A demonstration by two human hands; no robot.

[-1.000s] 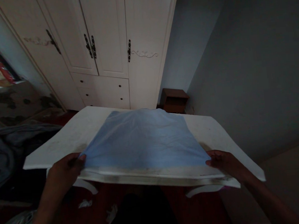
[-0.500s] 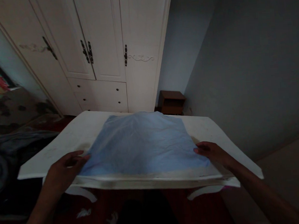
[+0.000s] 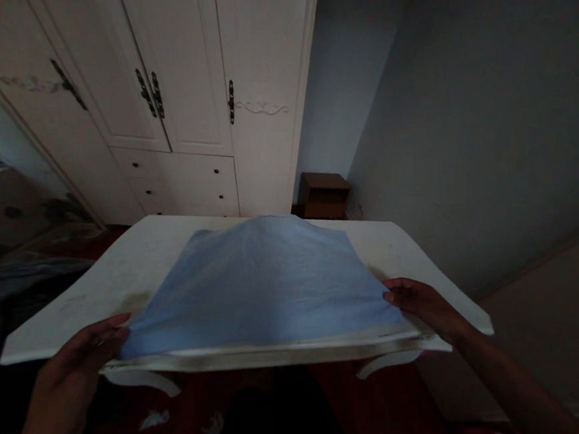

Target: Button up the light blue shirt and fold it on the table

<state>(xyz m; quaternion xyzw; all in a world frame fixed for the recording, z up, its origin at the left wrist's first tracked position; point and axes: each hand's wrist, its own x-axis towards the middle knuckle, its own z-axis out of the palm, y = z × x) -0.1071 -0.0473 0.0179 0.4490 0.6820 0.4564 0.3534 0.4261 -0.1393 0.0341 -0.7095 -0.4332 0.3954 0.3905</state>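
Observation:
A light blue cloth [image 3: 259, 279] lies spread over the white table [image 3: 138, 269], with its near edge close to the table's front edge. Its far side rises to a rounded peak in the middle. My left hand [image 3: 78, 364] pinches the cloth's near left corner between thumb and fingers. On the opposite side, my right hand [image 3: 421, 303] has its fingers closed on the right edge, a little above the near corner. Between the two hands the fabric looks stretched and mostly flat. Whether it is a garment or a plain piece of cloth, I cannot tell.
A white wardrobe [image 3: 179, 85] with dark handles stands behind the table. To its right is a small brown cabinet [image 3: 324, 194], beside a grey wall [image 3: 488, 128]. Dark fabric [image 3: 19, 285] is heaped at left. White scraps [image 3: 155, 419] lie on the red floor.
My left hand has moved left and nearer, pulling the cloth's left corner outward. The cloth is wider and smoother along its near side. The view has shifted slightly.

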